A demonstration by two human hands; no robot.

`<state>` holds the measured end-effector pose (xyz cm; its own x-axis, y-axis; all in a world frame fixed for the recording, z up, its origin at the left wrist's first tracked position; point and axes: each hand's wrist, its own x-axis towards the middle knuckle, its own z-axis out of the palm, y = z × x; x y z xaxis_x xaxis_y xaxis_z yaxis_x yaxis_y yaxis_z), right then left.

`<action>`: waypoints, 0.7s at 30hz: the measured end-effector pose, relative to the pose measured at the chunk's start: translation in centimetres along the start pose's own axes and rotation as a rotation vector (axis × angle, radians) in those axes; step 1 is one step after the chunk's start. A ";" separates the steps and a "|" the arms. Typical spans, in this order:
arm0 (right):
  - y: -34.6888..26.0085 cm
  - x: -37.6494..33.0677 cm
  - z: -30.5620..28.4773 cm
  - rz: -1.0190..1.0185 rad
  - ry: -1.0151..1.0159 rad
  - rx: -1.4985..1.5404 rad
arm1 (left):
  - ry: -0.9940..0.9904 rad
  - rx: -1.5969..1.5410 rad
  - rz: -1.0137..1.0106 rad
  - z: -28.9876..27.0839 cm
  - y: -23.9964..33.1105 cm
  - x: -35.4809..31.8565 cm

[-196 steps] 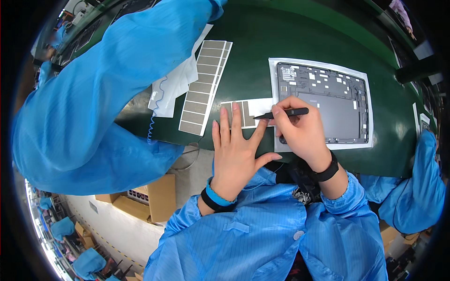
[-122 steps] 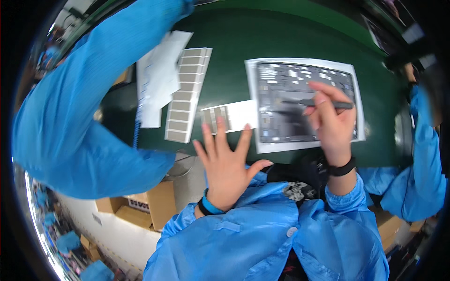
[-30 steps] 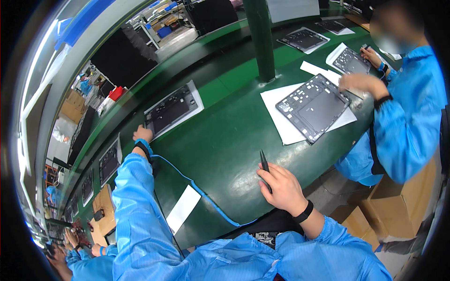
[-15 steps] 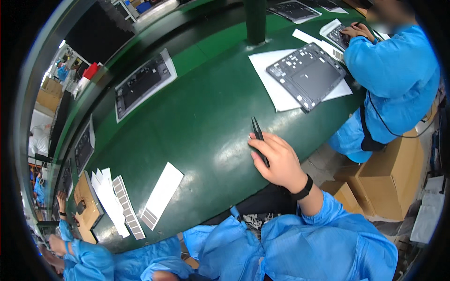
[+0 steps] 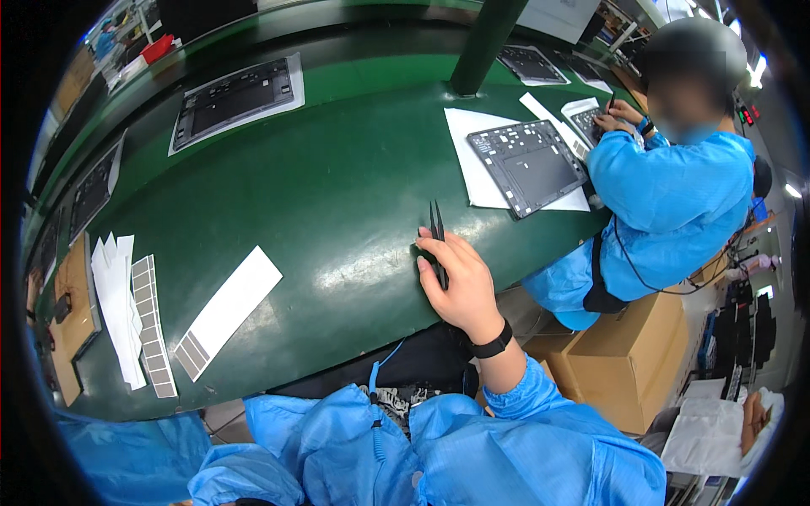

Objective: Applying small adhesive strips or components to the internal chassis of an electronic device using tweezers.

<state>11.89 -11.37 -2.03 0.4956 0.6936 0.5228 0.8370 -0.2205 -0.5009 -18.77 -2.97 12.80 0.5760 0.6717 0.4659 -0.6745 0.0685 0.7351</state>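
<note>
My right hand (image 5: 461, 282) holds black tweezers (image 5: 437, 232) over the green table, with the tips pointing away from me and slightly apart. Nothing shows between the tips. Beyond it to the right, a dark flat device panel (image 5: 530, 169) with many small pale patches rests on white sheets (image 5: 462, 152). To the left of the hand lies a white strip (image 5: 232, 308) with a few grey labels at its near end. Beside that is a strip of grey labels (image 5: 152, 329), next to several white paper strips (image 5: 116, 312). My left hand is out of sight; only a blue sleeve (image 5: 245, 476) shows at the lower edge.
A co-worker in blue (image 5: 666, 190) works at the table's right with a tool over another panel. More dark panels (image 5: 236, 97) lie along the far side. A green post (image 5: 485, 51) rises from the table. A brown board (image 5: 76, 312) lies far left; cardboard boxes (image 5: 629, 358) stand right.
The view has swung to the right, so the table things sit further left and more of the co-worker shows. My right hand still holds the tweezers in much the same pose.
</note>
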 end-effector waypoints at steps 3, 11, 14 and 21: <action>-0.2 0.0 0.0 0.017 -0.011 0.009 | 0.007 -0.016 0.012 -0.6 -0.1 -0.2; -0.1 0.1 -0.3 0.032 -0.015 -0.017 | -0.042 -0.035 0.011 -1.0 0.2 0.9; -0.5 -0.1 -0.3 0.045 -0.019 -0.022 | -0.068 -0.048 -0.003 -1.3 0.6 1.3; 0.1 0.3 -0.1 0.002 0.002 -0.035 | -0.110 -0.060 -0.009 -1.5 0.6 2.4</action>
<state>12.16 -11.25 -1.79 0.4976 0.6920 0.5230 0.8435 -0.2456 -0.4777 -18.48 -0.18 13.57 0.6271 0.5862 0.5129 -0.6937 0.1208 0.7100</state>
